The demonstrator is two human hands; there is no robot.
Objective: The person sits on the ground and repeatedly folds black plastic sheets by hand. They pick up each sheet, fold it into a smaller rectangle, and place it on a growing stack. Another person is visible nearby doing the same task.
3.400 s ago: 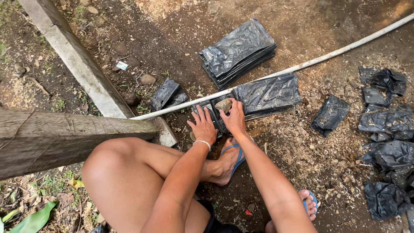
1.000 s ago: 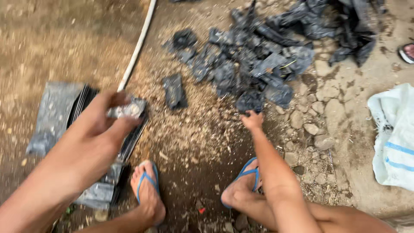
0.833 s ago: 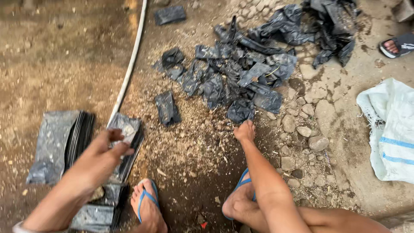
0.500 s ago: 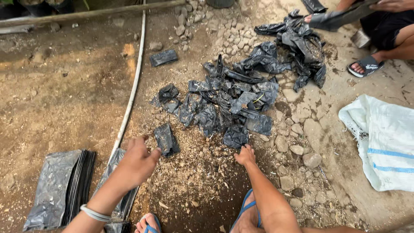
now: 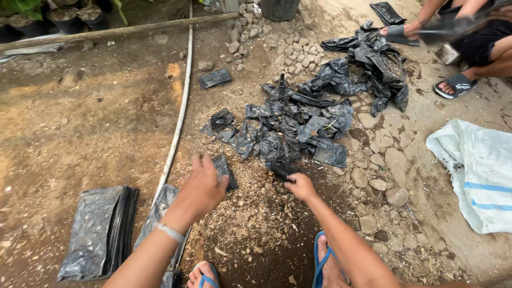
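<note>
Risk: my left hand (image 5: 201, 186) lies spread on one black bag (image 5: 224, 169), my right hand (image 5: 300, 185) pinches another bag (image 5: 281, 169); thin film may tear on the stones (image 5: 373, 170).

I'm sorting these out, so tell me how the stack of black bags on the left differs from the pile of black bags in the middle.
The flat stack lies neat, its bags pressed flat with edges lined up; the loose pile is crumpled and scattered.

The flat stack sits on bare dirt left of the white pipe; the loose pile spreads right of it, onto stones.

The right hand touches the loose pile's near edge; neither hand touches the flat stack.

Both are black plastic.
</note>
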